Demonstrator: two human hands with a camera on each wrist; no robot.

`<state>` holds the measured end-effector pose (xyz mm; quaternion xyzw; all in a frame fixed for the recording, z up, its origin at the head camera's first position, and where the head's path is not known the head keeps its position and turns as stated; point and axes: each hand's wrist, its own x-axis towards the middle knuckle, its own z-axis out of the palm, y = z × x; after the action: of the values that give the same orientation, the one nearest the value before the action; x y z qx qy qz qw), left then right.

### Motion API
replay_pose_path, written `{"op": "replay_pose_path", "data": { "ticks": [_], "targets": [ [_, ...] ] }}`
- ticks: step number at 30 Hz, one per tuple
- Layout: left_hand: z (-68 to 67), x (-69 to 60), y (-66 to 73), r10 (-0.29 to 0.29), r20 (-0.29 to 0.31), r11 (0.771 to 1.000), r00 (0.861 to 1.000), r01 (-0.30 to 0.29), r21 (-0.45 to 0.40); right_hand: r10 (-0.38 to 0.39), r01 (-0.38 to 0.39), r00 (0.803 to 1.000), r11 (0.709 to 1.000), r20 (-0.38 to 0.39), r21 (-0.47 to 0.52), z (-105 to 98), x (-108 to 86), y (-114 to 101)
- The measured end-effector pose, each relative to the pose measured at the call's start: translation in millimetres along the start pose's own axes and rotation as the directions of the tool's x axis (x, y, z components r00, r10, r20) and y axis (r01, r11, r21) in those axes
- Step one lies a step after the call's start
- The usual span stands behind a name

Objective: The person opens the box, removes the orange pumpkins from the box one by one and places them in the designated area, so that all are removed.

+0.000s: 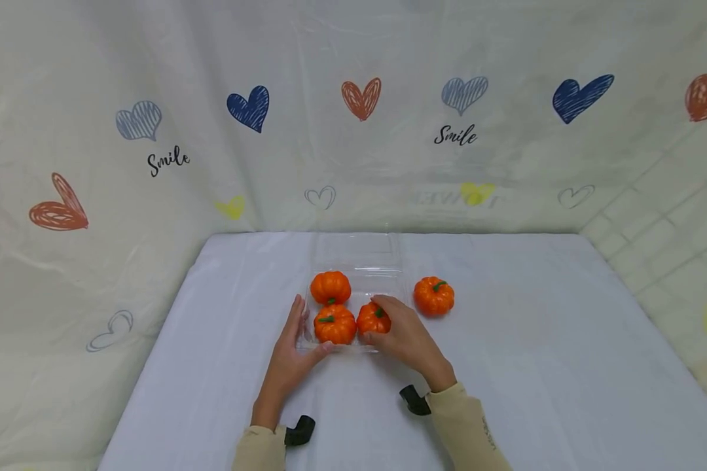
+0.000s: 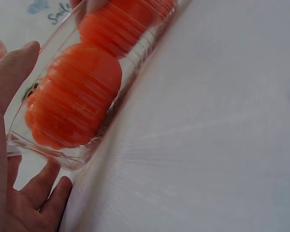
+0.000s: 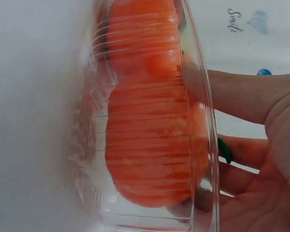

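We note the right hand gripping an orange pumpkin in the clear container, at its near right. The left hand lies spread, fingers fairly straight, along the container's left side. We count two pumpkins in its left half; a loose pumpkin sits just right of it.

- Backdrop: pale, creased sheet, hung behind the bench.
- Printed hearts: navy, light blue, red, yellow; some outline only.
- Black script: "Smile", twice.
- Reversed lettering: low on sheet, apparently showing through, too faint to read surely.
- Brick pattern: pale, at right.
- Bench covering: white, lightly wrinkled.
- Light: soft.
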<state>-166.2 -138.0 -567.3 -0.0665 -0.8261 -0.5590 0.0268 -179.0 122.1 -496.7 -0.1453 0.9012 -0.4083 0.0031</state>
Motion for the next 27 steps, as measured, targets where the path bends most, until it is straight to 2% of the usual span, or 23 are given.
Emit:
{"op": "replay_pose_path", "data": {
  "ticks": [7, 13, 18, 27],
  "targets": [
    [0.0, -1.4, 0.6, 0.014, 0.007, 1.0, 1.0, -0.014, -0.016, 0.031, -0.026, 0.998, 0.992, -0.045, 0.122, -9.8, -4.0, -2.7],
    [-0.4, -1.8, 2.0, 0.039, 0.0, 0.999, 0.999, -0.039, -0.011, 0.008, 0.001, 0.998, 0.991, -0.066, 0.136, -15.9, -5.6, -1.3],
    [-0.7, -1.7, 3.0, 0.029, -0.001, 0.999, 1.0, -0.029, 0.017, 0.002, 0.014, 0.995, 0.987, -0.096, 0.162, -22.7, -9.7, -0.6],
    [-1.5, -3.5, 4.3, 0.029, 0.006, 1.0, 1.0, -0.029, -0.012, 0.038, -0.014, 0.989, 0.986, -0.144, 0.163, -43.4, -18.3, -0.3]
  ]
}}
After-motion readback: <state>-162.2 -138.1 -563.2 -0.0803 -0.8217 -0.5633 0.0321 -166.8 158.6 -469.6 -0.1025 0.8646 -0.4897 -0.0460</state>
